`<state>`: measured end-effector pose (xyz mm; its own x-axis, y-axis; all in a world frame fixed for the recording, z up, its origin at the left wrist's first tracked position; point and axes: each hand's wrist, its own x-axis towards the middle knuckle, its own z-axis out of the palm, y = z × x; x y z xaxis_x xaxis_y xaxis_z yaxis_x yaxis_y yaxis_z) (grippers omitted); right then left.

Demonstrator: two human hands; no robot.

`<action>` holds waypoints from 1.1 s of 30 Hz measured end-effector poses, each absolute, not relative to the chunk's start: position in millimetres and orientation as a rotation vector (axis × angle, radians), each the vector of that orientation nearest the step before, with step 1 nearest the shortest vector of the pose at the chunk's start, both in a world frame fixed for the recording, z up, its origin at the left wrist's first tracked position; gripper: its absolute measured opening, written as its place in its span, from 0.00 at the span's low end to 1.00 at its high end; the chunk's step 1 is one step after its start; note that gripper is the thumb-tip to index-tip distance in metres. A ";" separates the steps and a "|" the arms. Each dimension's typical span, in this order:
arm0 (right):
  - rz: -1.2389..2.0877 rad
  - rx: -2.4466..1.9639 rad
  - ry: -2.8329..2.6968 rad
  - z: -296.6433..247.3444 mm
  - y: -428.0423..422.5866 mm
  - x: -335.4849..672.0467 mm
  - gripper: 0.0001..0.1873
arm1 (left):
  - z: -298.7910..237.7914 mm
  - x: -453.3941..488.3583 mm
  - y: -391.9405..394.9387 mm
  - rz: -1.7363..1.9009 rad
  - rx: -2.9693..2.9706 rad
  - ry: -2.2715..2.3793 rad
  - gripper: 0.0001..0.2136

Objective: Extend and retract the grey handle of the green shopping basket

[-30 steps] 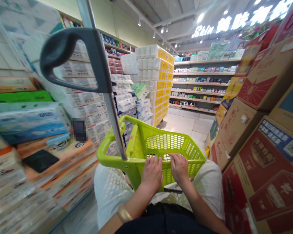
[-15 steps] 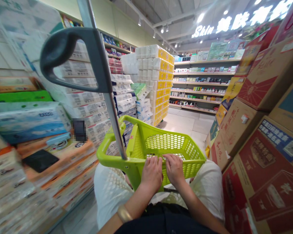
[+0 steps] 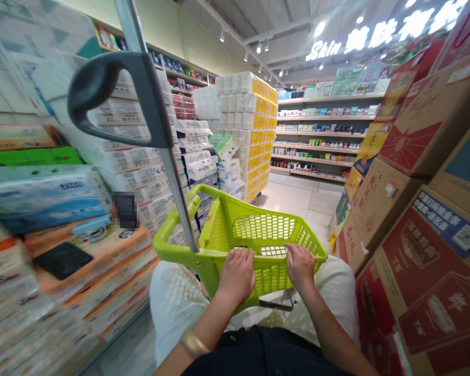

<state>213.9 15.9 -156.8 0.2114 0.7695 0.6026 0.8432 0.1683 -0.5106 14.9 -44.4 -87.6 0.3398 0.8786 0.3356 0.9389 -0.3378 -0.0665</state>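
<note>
A lime-green plastic shopping basket (image 3: 276, 279) with slotted walls stands between my knees. My left hand (image 3: 238, 274) is curled over its near rim, left of the middle, with the fingertips inside. Farther right on the same rim, my right hand (image 3: 301, 265) has its fingers bent over the edge. A metal pole with a dark grey loop handle (image 3: 160, 104) rises from the basket's left end. Through the slots the floor shows inside the basket. Below the near wall, a dark thin bar (image 3: 276, 304) is partly visible.
Stacked tissue packs (image 3: 47, 193) fill the left, with a black flat tablet-like thing (image 3: 63, 259) and a light-blue item with a coiled cable (image 3: 92, 227) on them. Cardboard cartons (image 3: 419, 245) rise close on the right. Ahead stand wrapped paper rolls (image 3: 254, 130) and stocked shelves (image 3: 321, 118).
My right hand has slid right along the basket rim, away from my left hand. The left hand has shifted slightly left. The pole and its handle lean a little farther left.
</note>
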 end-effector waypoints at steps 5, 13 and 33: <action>-0.093 -1.596 -1.613 -156.7 13.1 210.6 0.15 | -84.0 3.6 -39.4 -0.361 -2.336 -1.690 0.15; -0.044 -1.566 -1.672 -160.4 9.5 210.4 0.15 | -77.8 -20.9 -30.7 -0.348 -2.218 -1.784 0.12; -0.038 -1.334 -1.780 -154.4 5.2 148.4 0.16 | -93.2 13.1 -24.7 -0.328 -2.275 -1.790 0.23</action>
<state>148.4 5.2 -154.4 -0.0303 0.7578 0.6518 0.7851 0.4217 -0.4537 13.1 -24.7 -93.2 0.2298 0.9216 0.3127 0.9726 -0.2288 -0.0404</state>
